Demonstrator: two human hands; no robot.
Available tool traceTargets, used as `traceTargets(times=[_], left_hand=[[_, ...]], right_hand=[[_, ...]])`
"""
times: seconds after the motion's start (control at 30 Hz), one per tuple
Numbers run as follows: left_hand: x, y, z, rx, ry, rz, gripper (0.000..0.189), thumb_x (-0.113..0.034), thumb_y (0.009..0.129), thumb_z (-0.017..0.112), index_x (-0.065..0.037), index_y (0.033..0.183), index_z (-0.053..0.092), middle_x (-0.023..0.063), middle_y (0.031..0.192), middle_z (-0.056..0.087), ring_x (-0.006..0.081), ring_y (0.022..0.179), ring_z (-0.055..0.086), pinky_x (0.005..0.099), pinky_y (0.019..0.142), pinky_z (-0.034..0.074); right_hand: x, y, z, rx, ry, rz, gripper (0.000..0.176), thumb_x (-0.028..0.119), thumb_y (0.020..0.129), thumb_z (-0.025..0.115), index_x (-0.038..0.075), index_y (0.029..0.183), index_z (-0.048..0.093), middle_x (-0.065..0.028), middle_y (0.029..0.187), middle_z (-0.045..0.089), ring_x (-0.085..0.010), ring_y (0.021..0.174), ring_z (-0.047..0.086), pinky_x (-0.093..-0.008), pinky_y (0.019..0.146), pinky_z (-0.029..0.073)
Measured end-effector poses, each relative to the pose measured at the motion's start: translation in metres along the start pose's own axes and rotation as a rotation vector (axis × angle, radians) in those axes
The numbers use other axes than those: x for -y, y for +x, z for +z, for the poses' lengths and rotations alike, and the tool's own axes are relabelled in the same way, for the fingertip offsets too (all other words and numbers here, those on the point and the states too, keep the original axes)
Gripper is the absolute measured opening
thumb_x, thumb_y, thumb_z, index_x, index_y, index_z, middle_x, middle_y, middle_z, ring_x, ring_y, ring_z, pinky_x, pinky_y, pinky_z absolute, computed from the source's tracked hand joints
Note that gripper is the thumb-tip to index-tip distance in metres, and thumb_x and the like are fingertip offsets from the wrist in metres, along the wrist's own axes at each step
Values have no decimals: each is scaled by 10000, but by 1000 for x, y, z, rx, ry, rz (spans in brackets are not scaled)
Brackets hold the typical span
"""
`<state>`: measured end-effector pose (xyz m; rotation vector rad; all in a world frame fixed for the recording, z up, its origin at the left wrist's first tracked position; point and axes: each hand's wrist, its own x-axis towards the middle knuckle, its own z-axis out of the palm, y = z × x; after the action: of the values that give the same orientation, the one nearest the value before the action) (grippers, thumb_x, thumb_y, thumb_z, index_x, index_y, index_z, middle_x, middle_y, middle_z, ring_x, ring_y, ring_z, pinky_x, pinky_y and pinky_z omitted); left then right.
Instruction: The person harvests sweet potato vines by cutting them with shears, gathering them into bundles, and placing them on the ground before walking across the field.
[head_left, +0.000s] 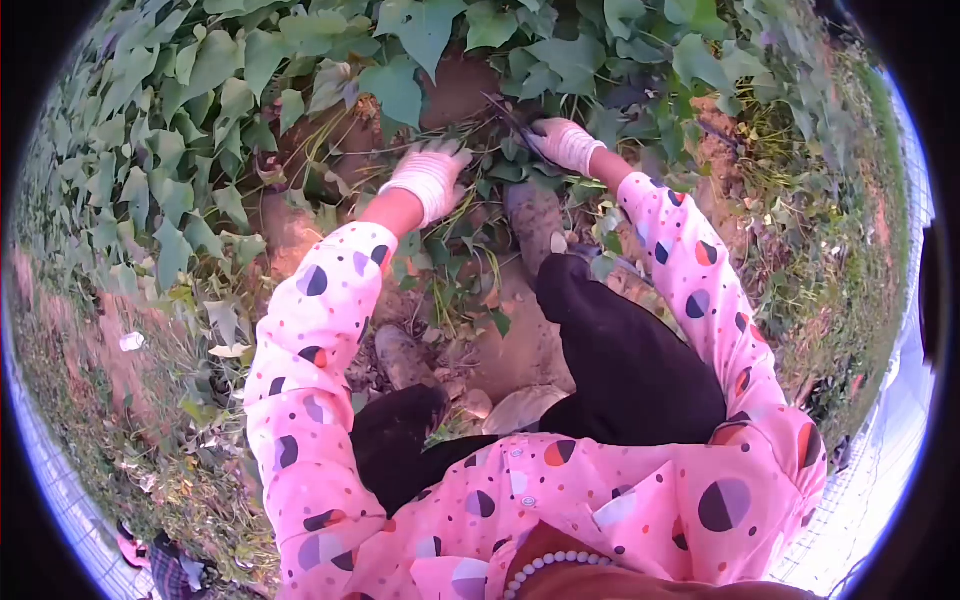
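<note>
My left hand (428, 180), in a whitish glove, is closed around thin green vines (470, 130) low over the soil. To its right, my right hand (565, 145), gloved the same way, grips a dark tool with a narrow, pointed blade (512, 122). The blade slants up and left, towards the stems; its handle is mostly hidden by the hand. Broad green leaves (395, 90) hang just beyond both hands. Below the right hand stands a muddy boot (535, 220), with cut or trailing stems lying around it.
Dense leafy vines (200, 90) cover the ground ahead and to the left. A second muddy boot (402, 358) rests on bare soil (505, 355). Dry weeds (790, 230) lie to the right. Another person (165, 565) is partly visible at the lower left edge.
</note>
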<state>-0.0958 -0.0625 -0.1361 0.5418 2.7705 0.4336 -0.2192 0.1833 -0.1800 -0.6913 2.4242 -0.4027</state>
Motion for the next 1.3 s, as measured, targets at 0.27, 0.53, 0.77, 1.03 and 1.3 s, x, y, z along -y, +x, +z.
traceTargets(times=[0.27,0.53,0.77,1.03,1.3], left_hand=[[-48,7,47,100,-348,-265,473,-356,780,635,-78,1159,587,210,1107,600,355,1005,589,418,878,473],[64,67,52,-176,-55,-606,289,-285,841,590,-160,1093,654,140,990,669,314,934,630,385,861,473],[34,83,40,189,13,-683,382,-366,800,602,-212,1149,627,110,1165,615,279,1071,589,398,929,449],[43,80,41,-183,-68,-719,236,-354,752,691,-182,914,694,105,1040,614,299,1014,580,408,898,448],[34,86,32,-228,-71,-583,307,-386,753,683,-142,940,684,125,1054,620,321,979,601,413,870,462]], right_hand=[[-60,-51,-31,-2,366,93,533,555,871,526,36,875,647,-134,704,642,-268,574,584,-348,569,477],[33,10,-21,543,729,419,580,662,834,491,115,736,656,16,530,562,-83,405,475,-219,390,344],[31,2,-8,494,965,454,607,676,837,473,104,825,676,24,607,591,-68,434,463,-224,405,313],[27,3,-7,569,1114,427,616,649,862,453,66,812,645,2,623,604,-68,432,491,-217,386,354],[23,14,12,561,1296,495,613,683,807,510,80,809,620,19,592,581,-64,421,473,-218,364,299]])
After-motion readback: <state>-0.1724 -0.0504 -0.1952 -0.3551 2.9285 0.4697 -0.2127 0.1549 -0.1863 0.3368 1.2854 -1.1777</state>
